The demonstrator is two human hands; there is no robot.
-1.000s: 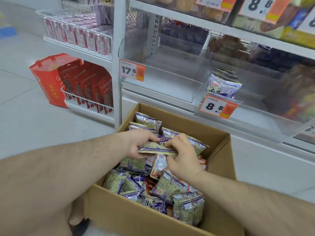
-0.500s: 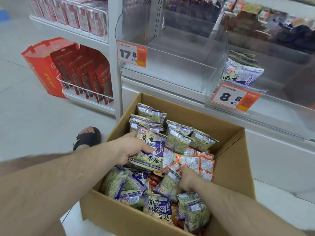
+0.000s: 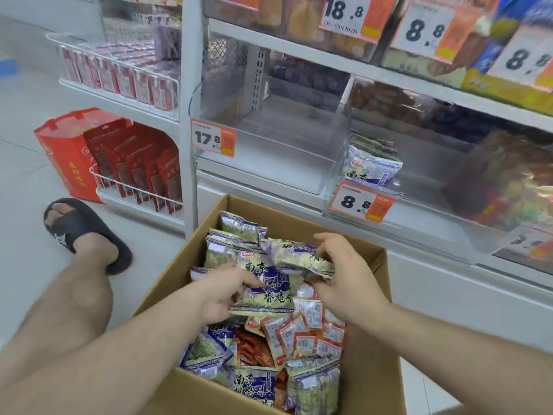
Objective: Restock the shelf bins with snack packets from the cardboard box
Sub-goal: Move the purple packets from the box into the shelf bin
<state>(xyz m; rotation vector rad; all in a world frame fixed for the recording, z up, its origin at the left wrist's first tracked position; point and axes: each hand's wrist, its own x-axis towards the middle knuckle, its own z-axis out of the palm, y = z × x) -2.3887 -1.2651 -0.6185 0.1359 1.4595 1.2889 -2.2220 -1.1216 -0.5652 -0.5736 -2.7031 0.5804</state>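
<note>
Change since half a sec ago: right hand [image 3: 344, 280], then buried low in the cardboard box [image 3: 371, 348], is up w/ a purple packet [image 3: 299, 257] pinched at its right end. Left hand [image 3: 223, 295] keeps fingers curled round a stack of purple packets [image 3: 263, 290] at box centre. Looks like a bundle is being built before the lift to the shelf.

L to R: red packs in the wire rack [image 3: 134, 193] far left; clear bin [image 3: 269, 163] by the 17.8 tag shows nothing in it; 8.8 bin [image 3: 419, 223] has a few matching packets [image 3: 372, 166]. Box near: purple packets plus small orange sachets [image 3: 305, 333].
</note>
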